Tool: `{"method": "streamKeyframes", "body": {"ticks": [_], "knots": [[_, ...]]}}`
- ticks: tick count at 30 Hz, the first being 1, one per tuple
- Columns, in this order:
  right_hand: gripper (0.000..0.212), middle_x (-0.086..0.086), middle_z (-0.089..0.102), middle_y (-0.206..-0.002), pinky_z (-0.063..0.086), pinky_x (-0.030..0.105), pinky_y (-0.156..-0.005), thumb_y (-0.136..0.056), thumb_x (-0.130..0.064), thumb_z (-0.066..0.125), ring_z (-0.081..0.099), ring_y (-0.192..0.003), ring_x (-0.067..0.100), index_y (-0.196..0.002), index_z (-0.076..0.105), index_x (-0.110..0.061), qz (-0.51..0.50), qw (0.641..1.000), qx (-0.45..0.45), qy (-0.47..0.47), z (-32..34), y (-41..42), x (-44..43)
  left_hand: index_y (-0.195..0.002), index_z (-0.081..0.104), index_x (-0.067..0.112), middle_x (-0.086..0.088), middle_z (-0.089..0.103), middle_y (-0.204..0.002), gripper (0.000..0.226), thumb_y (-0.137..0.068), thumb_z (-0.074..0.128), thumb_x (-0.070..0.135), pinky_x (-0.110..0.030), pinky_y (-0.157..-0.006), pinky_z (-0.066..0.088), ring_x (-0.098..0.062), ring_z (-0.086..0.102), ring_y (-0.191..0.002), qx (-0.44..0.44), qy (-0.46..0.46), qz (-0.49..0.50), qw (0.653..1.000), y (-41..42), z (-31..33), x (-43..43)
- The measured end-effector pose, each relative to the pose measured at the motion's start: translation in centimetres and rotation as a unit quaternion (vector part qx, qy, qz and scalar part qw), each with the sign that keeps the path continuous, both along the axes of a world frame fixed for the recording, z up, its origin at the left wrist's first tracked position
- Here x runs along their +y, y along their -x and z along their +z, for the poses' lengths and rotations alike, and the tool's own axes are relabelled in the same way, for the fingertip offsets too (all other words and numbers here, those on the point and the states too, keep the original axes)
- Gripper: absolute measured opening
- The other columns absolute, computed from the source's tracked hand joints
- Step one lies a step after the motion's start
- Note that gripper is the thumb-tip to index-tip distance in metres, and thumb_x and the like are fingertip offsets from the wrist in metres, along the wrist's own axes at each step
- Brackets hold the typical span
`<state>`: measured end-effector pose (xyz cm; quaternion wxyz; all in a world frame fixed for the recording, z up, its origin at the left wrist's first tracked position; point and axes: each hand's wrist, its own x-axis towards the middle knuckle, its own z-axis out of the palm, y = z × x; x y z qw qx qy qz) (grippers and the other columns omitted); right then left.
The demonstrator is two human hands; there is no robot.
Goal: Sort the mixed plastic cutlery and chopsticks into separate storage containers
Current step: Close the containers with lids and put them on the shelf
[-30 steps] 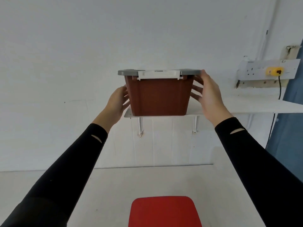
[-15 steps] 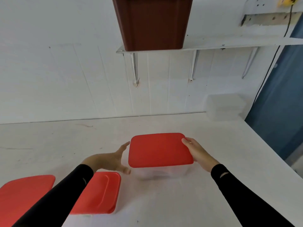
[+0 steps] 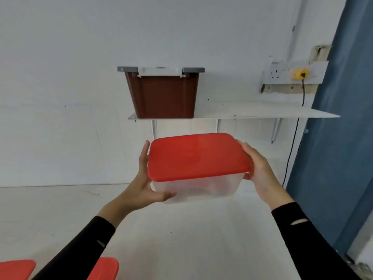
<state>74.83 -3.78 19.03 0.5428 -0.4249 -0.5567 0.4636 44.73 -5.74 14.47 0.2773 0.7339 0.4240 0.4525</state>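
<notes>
Holding the red-lidded container (image 3: 198, 158) clear of the tabletop (image 3: 181, 239), below the shelf (image 3: 262, 113): left hand (image 3: 145, 184) cups its lower corner, right hand (image 3: 260, 172) grips the opposite side. I worry (smooth walls) it slips, or clips the shelf edge going up.

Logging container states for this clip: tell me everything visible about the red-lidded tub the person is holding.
The tub is a rounded-corner rectangular box with cloudy translucent plastic walls and a smooth red lid, closed and overhanging the rim. It is held roughly level in the air above the white table. The left hand grips its left end, thumb across the lower front wall; the right hand grips the right end under the lid's edge. Its contents cannot be made out.
</notes>
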Motion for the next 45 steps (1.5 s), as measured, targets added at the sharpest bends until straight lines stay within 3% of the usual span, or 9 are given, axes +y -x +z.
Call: {"method": "streamKeyframes", "body": {"ticks": [4, 9, 12, 18, 21, 26, 36, 42, 45], "knots": [[0.048, -0.016, 0.068, -0.116, 0.048, 0.029, -0.078, -0.084, -0.056, 0.048, 0.064, -0.101, 0.005, -0.126, 0.063, -0.037, -0.027, 0.99, 0.044, -0.132, 7.8, -2.8, 0.6, -0.143, 0.006, 0.038, 0.048, 0.026, -0.129, 0.115, -0.064, 0.088, 0.021, -0.014, -0.094, 0.047, 0.006, 0.044, -0.125, -0.031, -0.153, 0.017, 0.988, -4.5, 7.5, -0.1], [0.049, -0.017, 0.055, -0.133, 0.041, 0.036, -0.107, -0.088, -0.053, 0.051, 0.052, -0.123, 0.003, -0.134, 0.055, -0.035, -0.046, 0.977, 0.049, -0.2, 13.9, -5.0, 2.3, -0.138, 0.018, 0.045, 0.011, 0.027, -0.145, 0.107, -0.056, 0.087, 0.046, -0.038, -0.103, 0.047, -0.012, 0.04, -0.131, -0.097, -0.217, 0.109, 0.965, -10.4, 12.5, 0.7], [0.039, -0.018, 0.036, -0.152, 0.025, 0.036, -0.12, -0.101, -0.037, 0.049, 0.029, -0.141, -0.003, -0.139, 0.047, -0.037, -0.093, 0.956, 0.037, -0.277, 13.3, -5.0, 2.0, -0.135, 0.022, 0.044, 0.019, 0.028, -0.136, 0.106, -0.049, 0.083, 0.053, -0.02, -0.1, 0.039, -0.007, 0.03, -0.131, -0.103, -0.239, 0.192, 0.946, -14.6, 13.2, 1.3], [0.052, -0.01, 0.023, -0.16, 0.019, 0.02, -0.112, -0.09, -0.05, 0.057, 0.018, -0.146, 0.003, -0.14, 0.049, -0.036, -0.133, 0.862, -0.169, -0.46, 9.0, -3.3, 1.0, -0.139, 0.031, 0.04, -0.004, 0.028, -0.134, 0.111, -0.042, 0.08, 0.066, -0.024, -0.094, 0.037, -0.012, 0.03, -0.116, -0.107, -0.242, 0.29, 0.92, -20.3, 14.1, 2.9], [0.059, -0.008, 0.035, -0.155, 0.031, 0.014, -0.104, -0.084, -0.063, 0.059, 0.019, -0.146, 0.004, -0.137, 0.051, -0.039, -0.111, 0.887, -0.162, -0.419, 9.4, -3.1, 2.3, -0.143, 0.033, 0.031, -0.011, 0.025, -0.136, 0.111, -0.049, 0.087, 0.055, -0.007, -0.079, 0.026, -0.014, 0.025, -0.105, -0.059, -0.24, 0.333, 0.91, -22.0, 14.0, 4.4], [0.041, -0.023, 0.054, -0.121, 0.039, 0.028, -0.106, -0.081, -0.033, 0.079, 0.038, -0.137, 0.005, -0.116, 0.06, -0.023, -0.067, 0.889, -0.143, -0.429, 11.5, -3.8, 6.2, -0.148, 0.028, 0.033, -0.012, 0.02, -0.139, 0.107, -0.058, 0.085, 0.048, -0.035, -0.099, 0.03, -0.023, 0.03, -0.11, -0.064, -0.185, 0.357, 0.913, -22.5, 13.9, 6.1], [0.048, 0.004, -0.004, -0.165, 0.024, 0.037, -0.121, -0.096, -0.034, 0.062, 0.02, -0.149, 0.024, -0.139, 0.042, -0.042, 0.082, 0.935, -0.258, -0.231, 14.4, -5.3, 15.1, -0.153, 0.012, 0.018, 0.004, 0.04, -0.139, 0.08, -0.093, 0.064, 0.023, -0.029, -0.094, 0.046, -0.013, 0.051, -0.116, -0.044, -0.072, 0.278, 0.957, -16.6, 10.6, 6.2], [0.067, 0.003, -0.007, -0.165, 0.018, 0.027, -0.115, -0.103, -0.023, 0.05, 0.016, -0.15, 0.022, -0.155, 0.011, -0.038, 0.013, 0.946, -0.231, -0.228, 13.0, -3.0, 16.2, -0.139, 0.041, 0.016, 0.0, 0.052, -0.132, 0.05, -0.094, 0.062, 0.022, -0.019, -0.081, 0.044, -0.012, 0.06, -0.104, -0.013, -0.048, 0.308, 0.95, -12.1, 7.6, 5.5], [0.053, 0.014, 0.014, -0.163, 0.034, 0.044, -0.113, -0.096, -0.008, 0.049, 0.033, -0.141, 0.033, -0.146, 0.04, -0.022, -0.197, 0.902, -0.202, -0.326, 10.6, 0.5, 14.8, -0.133, 0.049, 0.015, 0.002, 0.053, -0.132, 0.041, -0.095, 0.061, 0.023, -0.018, -0.08, 0.046, -0.009, 0.06, -0.101, 0.009, -0.023, 0.317, 0.948, -9.8, 6.1, 5.1]]}}
